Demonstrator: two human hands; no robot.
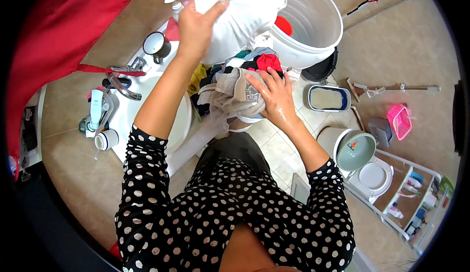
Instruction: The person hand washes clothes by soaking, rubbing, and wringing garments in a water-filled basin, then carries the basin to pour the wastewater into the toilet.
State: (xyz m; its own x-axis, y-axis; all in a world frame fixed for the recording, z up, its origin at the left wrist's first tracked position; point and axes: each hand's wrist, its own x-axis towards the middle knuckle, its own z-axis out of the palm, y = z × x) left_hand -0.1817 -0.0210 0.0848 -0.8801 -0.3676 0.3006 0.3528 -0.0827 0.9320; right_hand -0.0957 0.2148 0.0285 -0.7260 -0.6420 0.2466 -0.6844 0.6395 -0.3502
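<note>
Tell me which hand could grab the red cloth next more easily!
Probably the right hand: it rests on the beige towel, close to the red cloth. The left hand is busy holding the white cloth.

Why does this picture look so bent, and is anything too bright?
Head view: strong wide-angle distortion, probably from the lens, with dark curved borders; head view: the white cloth in the left hand looks nearly washed out; head view: small glints show on the right hand and the metal faucet spout.
</note>
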